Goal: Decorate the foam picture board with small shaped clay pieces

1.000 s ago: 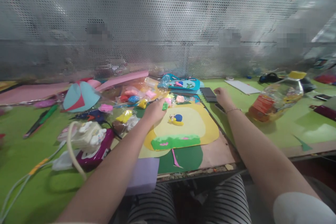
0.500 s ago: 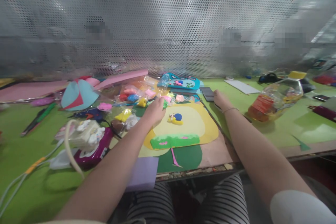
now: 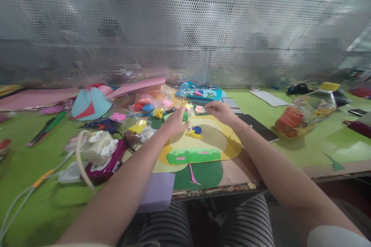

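Observation:
My left hand [image 3: 174,122] rests at the far edge of a yellow foam picture board [image 3: 232,144], fingers closed on a small green clay packet [image 3: 185,116]. My right hand [image 3: 220,110] has come over beside it, its fingers pinched near the pink clay bags [image 3: 199,109]; what they hold is too small to name. On the board sit a small clay figure with a blue head [image 3: 196,131] and a green clay grass strip [image 3: 193,156]. Several bags of coloured clay [image 3: 147,108] lie just beyond my left hand.
A dark phone [image 3: 259,132] lies right of the board, a plastic bottle [image 3: 305,115] further right. A purple glue gun with white cord [image 3: 101,158], a lilac foam block [image 3: 159,192], a blue-green paper shape [image 3: 90,105] and a perforated metal screen [image 3: 185,34] surround the work area.
My right hand left the dark phone and moved left to the clay bags beside my left hand. The left hand stayed on the green packet.

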A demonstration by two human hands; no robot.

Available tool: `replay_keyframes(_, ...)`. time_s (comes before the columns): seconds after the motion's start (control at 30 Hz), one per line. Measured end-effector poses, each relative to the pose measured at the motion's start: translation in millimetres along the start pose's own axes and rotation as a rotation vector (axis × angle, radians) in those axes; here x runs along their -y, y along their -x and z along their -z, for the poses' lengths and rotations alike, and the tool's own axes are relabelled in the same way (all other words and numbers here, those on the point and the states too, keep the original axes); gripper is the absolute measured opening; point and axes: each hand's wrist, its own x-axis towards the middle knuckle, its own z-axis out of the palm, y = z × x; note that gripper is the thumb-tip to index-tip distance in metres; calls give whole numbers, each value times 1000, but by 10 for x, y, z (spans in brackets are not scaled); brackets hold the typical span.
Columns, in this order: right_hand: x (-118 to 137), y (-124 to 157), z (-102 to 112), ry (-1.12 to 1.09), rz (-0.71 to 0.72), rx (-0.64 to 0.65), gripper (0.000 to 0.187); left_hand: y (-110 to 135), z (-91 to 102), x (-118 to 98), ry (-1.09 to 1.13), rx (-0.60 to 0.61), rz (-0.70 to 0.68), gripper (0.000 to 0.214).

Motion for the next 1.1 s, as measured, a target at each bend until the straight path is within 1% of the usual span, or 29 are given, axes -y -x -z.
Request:
replay_keyframes(0.1, 199, 84, -240, -26, 109, 112, 23, 4, -25, 1, 27, 10, -40, 42)
replay_keyframes(0.2, 302, 142, -349, -54, 168, 120, 21, -2, -44, 16, 35, 14, -63, 39)
replay_keyframes(0.33, 431, 162, -328, -64, 140, 107, 13, -7, -34, 21, 35, 4, -67, 36)
replay_keyframes(0.43, 497, 163, -288, -20, 109, 58, 13, -6, -14, 2, 17, 19, -50, 36)
replay_keyframes(0.53, 496, 160, -295, 4, 102, 1, 14, 1, 2, -23, -3, 21, -63, 38)
replay_keyframes(0.63, 484, 152, -320, -11, 91, -29, 15, 12, 8, -39, -24, 31, -92, 38)
replay_keyframes(0.73, 525, 151, -304, -25, 46, 11, 14, 21, 9, -43, -46, 45, -112, 39)
replay_keyframes(0.83, 600, 161, -250, -36, -41, 80, 13, 21, 5, -42, -52, 22, -135, 39)
replay_keyframes(0.9, 629, 166, -226, -53, -79, 99, 13, 18, 2, -43, -64, 10, -159, 40)
replay_keyframes(1.03, 580, 155, -264, -23, -48, 135, 19, 17, 0, -54, -112, 42, -195, 44)
replay_keyframes(1.1, 527, 144, -310, -14, -40, 136, 18, 19, 0, -57, -117, 52, -211, 44)
